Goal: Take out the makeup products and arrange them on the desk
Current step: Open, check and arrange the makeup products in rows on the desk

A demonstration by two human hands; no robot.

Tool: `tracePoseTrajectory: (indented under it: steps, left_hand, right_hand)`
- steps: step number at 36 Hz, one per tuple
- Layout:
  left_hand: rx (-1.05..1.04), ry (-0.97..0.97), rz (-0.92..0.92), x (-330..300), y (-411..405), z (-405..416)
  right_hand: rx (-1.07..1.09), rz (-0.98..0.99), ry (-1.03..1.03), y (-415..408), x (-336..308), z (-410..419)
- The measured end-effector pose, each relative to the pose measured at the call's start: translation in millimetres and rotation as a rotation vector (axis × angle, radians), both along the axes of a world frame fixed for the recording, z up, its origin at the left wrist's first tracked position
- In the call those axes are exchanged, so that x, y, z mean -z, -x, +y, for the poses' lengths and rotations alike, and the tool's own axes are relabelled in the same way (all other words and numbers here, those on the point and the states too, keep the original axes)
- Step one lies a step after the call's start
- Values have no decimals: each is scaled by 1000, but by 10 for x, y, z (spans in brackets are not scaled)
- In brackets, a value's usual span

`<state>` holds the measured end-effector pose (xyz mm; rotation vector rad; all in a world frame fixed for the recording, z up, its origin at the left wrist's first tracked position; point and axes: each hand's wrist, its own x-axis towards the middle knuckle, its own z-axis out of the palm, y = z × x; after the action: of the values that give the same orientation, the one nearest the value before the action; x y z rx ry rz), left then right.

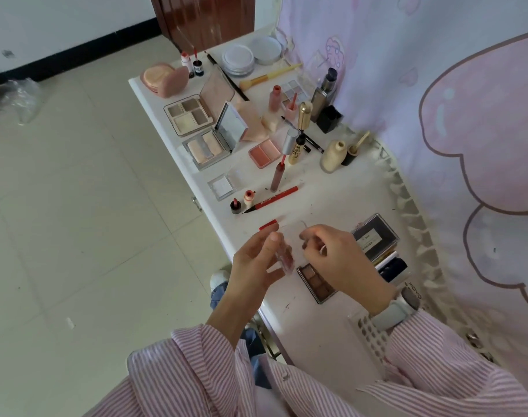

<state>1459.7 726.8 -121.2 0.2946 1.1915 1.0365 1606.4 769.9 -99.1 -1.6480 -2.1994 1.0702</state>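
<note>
Striped sleeves (196, 362) frame both hands: left hand (253, 263) fingers curl around a clear lip-gloss tube (285, 258); right hand (338, 257) pinches its cap, just above a brown eyeshadow palette (315, 284).

Soft, even daylight fills the scene, bright without harsh contrast. The white tabletop (323, 203) is washed pale, with a mild sheen, and objects on it cast only faint, short shadows. The wide-angle lens bends straight lines: the tabletop edge and floor tiles (76, 206) curve toward the frame borders. Both hands are slightly smeared by motion blur; fine detail is soft throughout.
</note>
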Motion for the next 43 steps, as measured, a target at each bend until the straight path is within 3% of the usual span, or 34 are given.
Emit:
tracePoseTrajectory:
  steps: [6, 11, 27, 35, 38, 43]
  left_hand:
    - [-68, 117, -50, 31, -150, 220]
    - [33, 71, 10, 8, -322, 354]
    - [358, -15, 328, -26, -640, 675]
    - [416, -9, 380, 84, -611, 639]
    - [415, -53, 489, 93, -582, 565]
    - [381, -213, 860, 71, -424, 325]
  right_hand:
    - [233, 62, 38, -281, 57, 311]
    - [325, 53, 53, -480, 145, 584]
    - [418, 59, 33, -608, 347, 1042]
    - [528, 133, 26, -646, 379, 969]
    - [496, 91, 2, -684, 316, 853]
    - [450, 73, -93, -696, 227, 543]
